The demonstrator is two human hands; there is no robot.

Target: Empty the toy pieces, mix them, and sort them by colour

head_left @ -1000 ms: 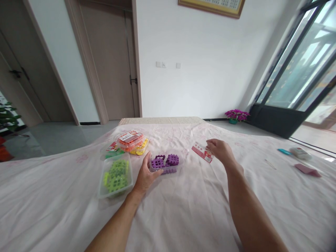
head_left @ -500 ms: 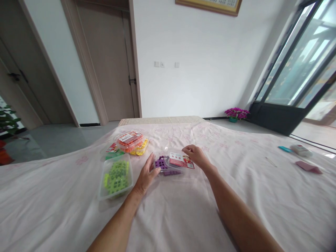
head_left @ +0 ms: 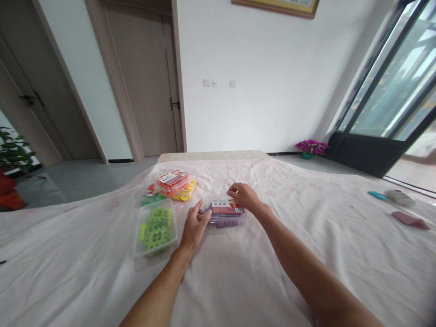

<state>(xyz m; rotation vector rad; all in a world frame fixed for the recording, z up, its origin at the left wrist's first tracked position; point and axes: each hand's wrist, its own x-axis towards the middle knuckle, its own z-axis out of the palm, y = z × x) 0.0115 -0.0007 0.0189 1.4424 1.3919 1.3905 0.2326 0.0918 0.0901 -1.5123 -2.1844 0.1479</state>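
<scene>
Before me I see a clear plastic box (head_left: 223, 220) lying flat, purple pieces (head_left: 228, 223) showing through its front. Its see-through lid (head_left: 223, 215) rests over the top, red-and-white label (head_left: 227, 205) facing up; I can't tell whether it's fully fastened.

A white wall (head_left: 259, 109) bears switches (head_left: 233, 84) and a gold-framed picture (head_left: 282, 7). Brown doors (head_left: 143, 81) stand left, a plant (head_left: 15, 147) beyond. Magenta flowers (head_left: 311, 146) sit on grey floor (head_left: 81, 179) beside dark-framed glazing (head_left: 384, 95), bright with daylight.
</scene>
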